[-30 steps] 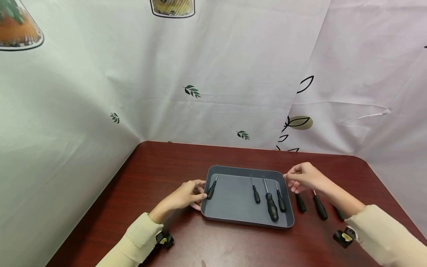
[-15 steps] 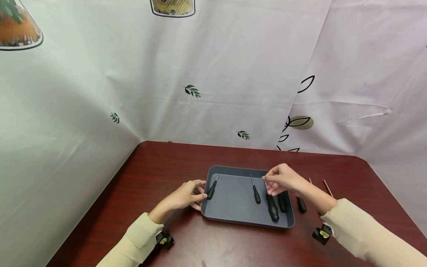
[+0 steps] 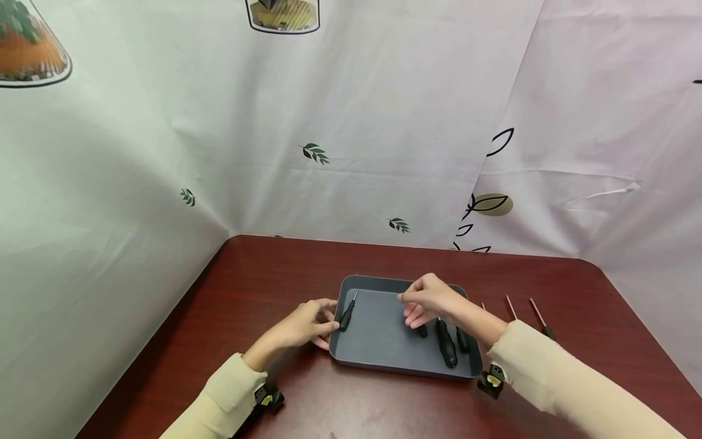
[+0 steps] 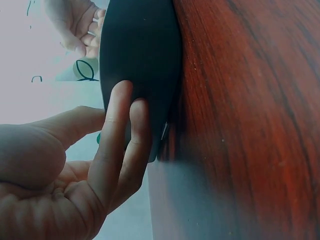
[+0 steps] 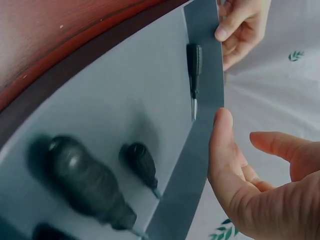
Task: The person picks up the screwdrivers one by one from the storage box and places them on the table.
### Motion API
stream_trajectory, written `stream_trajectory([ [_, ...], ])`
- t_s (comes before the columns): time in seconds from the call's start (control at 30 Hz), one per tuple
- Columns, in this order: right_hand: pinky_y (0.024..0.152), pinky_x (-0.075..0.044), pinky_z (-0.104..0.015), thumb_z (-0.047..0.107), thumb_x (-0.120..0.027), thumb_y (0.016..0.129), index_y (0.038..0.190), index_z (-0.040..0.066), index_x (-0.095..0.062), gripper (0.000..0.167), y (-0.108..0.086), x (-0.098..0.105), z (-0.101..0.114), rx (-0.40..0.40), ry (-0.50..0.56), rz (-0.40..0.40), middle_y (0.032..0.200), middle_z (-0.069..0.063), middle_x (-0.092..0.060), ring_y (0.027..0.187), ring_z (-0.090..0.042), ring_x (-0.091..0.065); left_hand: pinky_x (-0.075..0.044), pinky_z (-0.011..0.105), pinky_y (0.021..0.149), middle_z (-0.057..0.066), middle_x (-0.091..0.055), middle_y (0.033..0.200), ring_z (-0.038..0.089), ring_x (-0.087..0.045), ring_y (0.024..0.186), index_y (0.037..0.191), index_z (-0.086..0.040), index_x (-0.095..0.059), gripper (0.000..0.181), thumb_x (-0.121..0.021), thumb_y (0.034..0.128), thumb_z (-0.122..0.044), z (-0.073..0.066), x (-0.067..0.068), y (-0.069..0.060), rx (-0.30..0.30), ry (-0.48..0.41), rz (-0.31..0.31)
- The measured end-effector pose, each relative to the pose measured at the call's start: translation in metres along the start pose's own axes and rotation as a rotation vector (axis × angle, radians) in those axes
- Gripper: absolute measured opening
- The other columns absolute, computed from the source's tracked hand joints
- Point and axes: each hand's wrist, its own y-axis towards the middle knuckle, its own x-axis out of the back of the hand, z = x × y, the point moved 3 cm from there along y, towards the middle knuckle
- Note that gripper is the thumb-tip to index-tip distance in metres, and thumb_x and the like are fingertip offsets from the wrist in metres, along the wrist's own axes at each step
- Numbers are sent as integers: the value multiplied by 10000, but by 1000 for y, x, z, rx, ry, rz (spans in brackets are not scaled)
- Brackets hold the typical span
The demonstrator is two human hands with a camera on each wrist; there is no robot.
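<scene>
A grey rectangular tray (image 3: 378,338) lies on the table. My left hand (image 3: 301,323) grips its left side, thumb at the rim and fingers against the outer wall (image 4: 140,55). Just inside that side rests a black-handled screwdriver (image 3: 347,317). Over the tray hovers my right hand (image 3: 430,300); its thumb and index finger stand apart with nothing between them in the right wrist view. Below it lies a small screwdriver (image 5: 141,164), partly hidden in the head view. A thick-handled screwdriver (image 3: 446,346) and another screwdriver (image 3: 463,341) lie at the tray's right.
Several more screwdrivers lie on the dark red table (image 3: 285,274) right of the tray, mostly hidden by the right sleeve (image 3: 548,366); one shaft (image 3: 540,313) shows. A white printed curtain (image 3: 351,183) hangs behind and beside the table.
My right hand has moved left, from beyond the tray's right rim to above the small screwdriver. The left hand and tray have stayed in place.
</scene>
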Motion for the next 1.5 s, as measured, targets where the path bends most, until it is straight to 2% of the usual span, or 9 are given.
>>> stream_trajectory([
  [0.2,602,-640,-367,75,-592,984,1028,-178,-638,260,12,-15,-1,-36,20,-4,716,-171,-672,569,-187,-689,-635,362,581,134,-587,961,215,-692,641,1394,187,-395,525,-635,961,14,-1,-2,-1,3,-20,-4],
  [0.5,627,-642,-385,67,-587,983,1046,-183,-625,261,26,-34,4,-29,44,17,738,-202,-682,569,-188,-692,-635,369,576,139,-590,962,230,-695,666,1390,190,-396,524,-637,956,23,0,-1,1,-1,-16,-10],
  [0.73,583,-637,-359,66,-585,990,1034,-179,-614,250,38,-51,6,-65,48,-30,728,-213,-678,538,-179,-674,-636,375,582,145,-603,967,245,-697,704,1397,181,-397,534,-645,957,9,0,1,2,6,-18,-12],
  [0.87,589,-638,-372,84,-587,993,992,-182,-627,270,43,-60,6,-56,43,-42,727,-228,-677,522,-173,-668,-636,375,585,146,-606,966,243,-697,719,1397,179,-400,543,-656,952,2,-1,1,0,8,-19,-8],
  [1.1,592,-638,-384,83,-599,982,982,-191,-642,277,50,-70,7,-52,49,-46,662,-191,-660,487,-169,-657,-638,383,599,154,-601,978,245,-698,726,1396,179,-397,546,-658,955,-7,-1,1,-1,12,-41,7],
  [1.5,561,-634,-374,85,-608,985,952,-177,-649,267,57,-82,3,-75,50,-69,656,-217,-650,488,-207,-668,-637,377,595,148,-613,983,265,-704,711,1403,186,-380,560,-654,963,-26,1,2,1,19,-44,11],
])
